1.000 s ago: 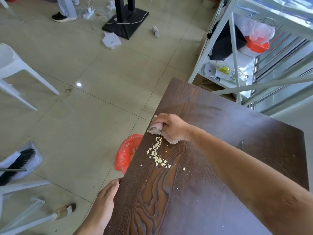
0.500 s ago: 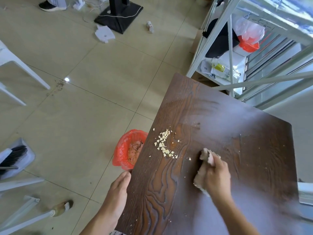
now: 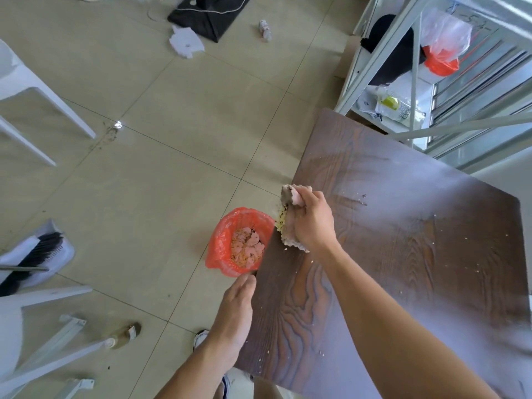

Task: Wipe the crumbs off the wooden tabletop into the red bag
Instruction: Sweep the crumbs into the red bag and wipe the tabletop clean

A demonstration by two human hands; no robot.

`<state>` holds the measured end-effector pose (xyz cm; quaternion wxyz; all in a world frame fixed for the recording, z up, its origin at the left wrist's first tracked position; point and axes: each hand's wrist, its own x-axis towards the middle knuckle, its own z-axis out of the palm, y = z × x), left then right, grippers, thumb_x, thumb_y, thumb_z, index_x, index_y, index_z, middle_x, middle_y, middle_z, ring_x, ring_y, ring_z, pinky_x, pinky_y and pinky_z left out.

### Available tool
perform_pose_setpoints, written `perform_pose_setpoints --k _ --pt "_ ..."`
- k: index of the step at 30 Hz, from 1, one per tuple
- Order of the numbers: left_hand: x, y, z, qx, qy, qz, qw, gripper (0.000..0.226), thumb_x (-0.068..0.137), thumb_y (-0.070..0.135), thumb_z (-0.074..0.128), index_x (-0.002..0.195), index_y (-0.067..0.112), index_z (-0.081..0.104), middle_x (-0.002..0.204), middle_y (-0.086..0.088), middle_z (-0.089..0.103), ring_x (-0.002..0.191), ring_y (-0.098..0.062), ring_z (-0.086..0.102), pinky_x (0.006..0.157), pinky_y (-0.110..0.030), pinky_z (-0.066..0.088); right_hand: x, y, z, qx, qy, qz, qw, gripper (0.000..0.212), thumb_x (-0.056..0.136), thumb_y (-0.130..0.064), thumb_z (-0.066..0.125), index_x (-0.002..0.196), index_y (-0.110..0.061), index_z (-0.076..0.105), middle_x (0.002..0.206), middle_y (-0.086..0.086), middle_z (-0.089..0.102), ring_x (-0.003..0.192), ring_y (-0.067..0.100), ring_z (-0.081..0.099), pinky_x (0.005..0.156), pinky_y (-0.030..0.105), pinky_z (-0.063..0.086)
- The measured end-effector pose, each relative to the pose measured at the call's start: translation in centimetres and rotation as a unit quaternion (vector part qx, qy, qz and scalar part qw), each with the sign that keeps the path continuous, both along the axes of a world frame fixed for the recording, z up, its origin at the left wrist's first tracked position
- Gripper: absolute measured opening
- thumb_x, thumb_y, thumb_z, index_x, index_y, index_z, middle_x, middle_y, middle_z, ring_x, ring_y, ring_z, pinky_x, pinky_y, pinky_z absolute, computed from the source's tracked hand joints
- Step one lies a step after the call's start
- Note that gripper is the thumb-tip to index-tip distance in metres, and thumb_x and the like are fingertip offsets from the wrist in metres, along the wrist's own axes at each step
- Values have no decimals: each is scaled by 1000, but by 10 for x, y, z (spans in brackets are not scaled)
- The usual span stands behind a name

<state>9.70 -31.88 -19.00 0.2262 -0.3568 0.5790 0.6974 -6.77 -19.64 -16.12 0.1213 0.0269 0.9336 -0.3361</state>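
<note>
A dark wooden tabletop (image 3: 403, 254) fills the right half of the head view. My right hand (image 3: 312, 223) presses a crumpled pinkish-grey cloth (image 3: 290, 197) against the table's left edge. A small heap of pale crumbs (image 3: 280, 221) is bunched at that edge in front of the cloth. Just below the edge sits the open red bag (image 3: 221, 243) with scraps inside. My left hand (image 3: 236, 315) lies flat along the table's left edge nearer to me, fingers together and pointing toward the bag, holding nothing. A few stray crumbs dot the tabletop.
A white metal shelf rack (image 3: 414, 67) stands beyond the table's far corner. On the tiled floor are a dustpan with a black brush (image 3: 37, 254) at left, white chair legs (image 3: 43, 116), a black stand base (image 3: 207, 15) and paper scraps.
My right hand has swept the cloth from the table's middle to the left edge, pushing the crumb pile to the edge above the bag. The camera has shifted, showing more floor.
</note>
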Motion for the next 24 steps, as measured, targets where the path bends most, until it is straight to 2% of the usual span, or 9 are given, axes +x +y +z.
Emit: perform_pose_setpoints --k 4,7,10,14,16,19,21,22,24 --pt "0 0 -1 19 17 5 1000 40 108 32 40 145 26 54 147 17 51 131 2 46 110 -22 28 -2 -14 -10 0 13 19 1000 37 92 -13 43 121 -18 66 108 5 53 91 25 52 82 38 45" --pt "-2 1 0 25 12 2 1000 29 109 26 39 105 44 61 112 31 60 95 24 56 96 -16 35 -5 -27 -13 -35 16 5 999 34 83 -15 39 102 -17 66 100 9 57 85 22 48 73 33 36" --pt "-2 2 4 24 6 -2 1000 32 109 25 39 94 44 61 102 34 62 77 31 58 77 -8 38 -6 -39 -13 -67 19 -21 997 15 82 -10 40 80 -18 53 88 5 55 83 21 46 70 33 34" --pt "0 -1 1 48 11 -17 999 23 109 29 37 109 43 56 109 34 59 101 17 56 90 -11 37 -11 -50 -4 -129 14 -63 990 24 77 -13 38 81 3 56 72 5 54 69 18 44 60 33 36" --pt "-1 -3 5 67 16 -19 997 25 110 28 36 104 44 55 99 39 53 87 28 53 82 -6 37 -15 -42 9 -151 30 -79 985 23 80 -9 41 85 -3 63 72 3 62 67 17 53 58 38 46" --pt "-2 -5 14 72 3 -20 997 21 110 27 35 101 39 49 94 36 46 86 20 51 94 -15 33 -5 -11 44 -156 82 -103 979 33 85 -8 47 101 -21 72 88 -1 75 83 22 72 64 42 59" --pt "-2 -6 5 44 -3 -22 999 27 110 28 36 94 37 56 93 33 54 82 22 54 84 -14 40 18 13 67 -143 105 -120 977 34 87 -8 49 106 -25 72 94 -1 75 90 21 70 72 38 57" --pt "-1 -6 2 32 -10 -30 999 29 109 32 37 97 38 62 101 27 64 91 19 58 85 -15 43 32 25 75 -132 107 -129 977 35 88 -7 48 107 -25 72 95 -1 73 90 17 68 73 36 54" --pt "-1 -7 3 27 -18 -44 999 35 105 43 39 126 35 66 135 13 66 124 -2 59 109 -32 43 64 45 84 -107 110 -148 977 39 90 -2 47 107 -29 71 96 -1 69 88 11 62 74 32 48"
